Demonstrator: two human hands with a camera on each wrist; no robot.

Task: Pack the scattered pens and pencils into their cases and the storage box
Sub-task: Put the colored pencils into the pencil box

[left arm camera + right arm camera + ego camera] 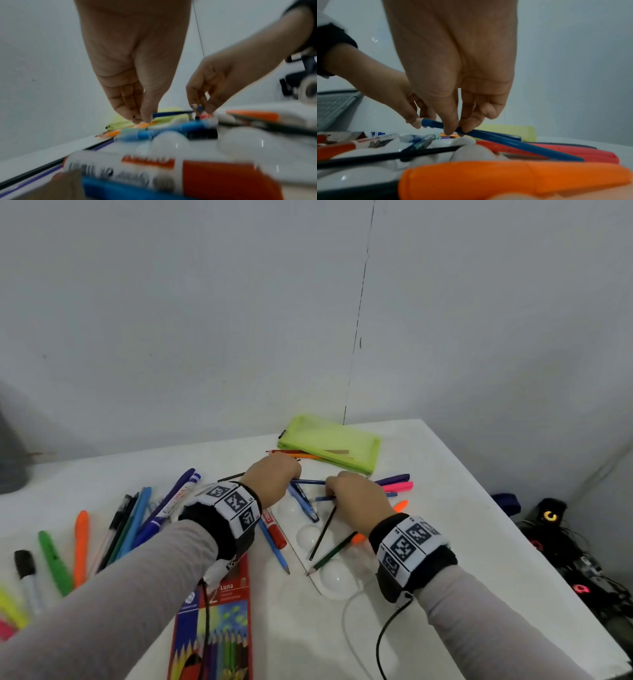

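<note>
Centrally, I see both hands reaching forward, palms down, over the white plastic domed tray (310, 537) on the white counter (428, 508). My right hand (358, 501) pinches a thin dark-blue pen (510, 143) between thumb and fingers (449, 127), its near end lifted. My left hand (272, 481) has its fingers (137, 115) pressed together, tips down; whether they grip the second dark-blue pencil (169, 114) I cannot tell. Beyond lies the lime-green mesh pencil case (330, 445); a red cardboard coloured-pencil box (219, 628) lies under my left forearm.
</note>
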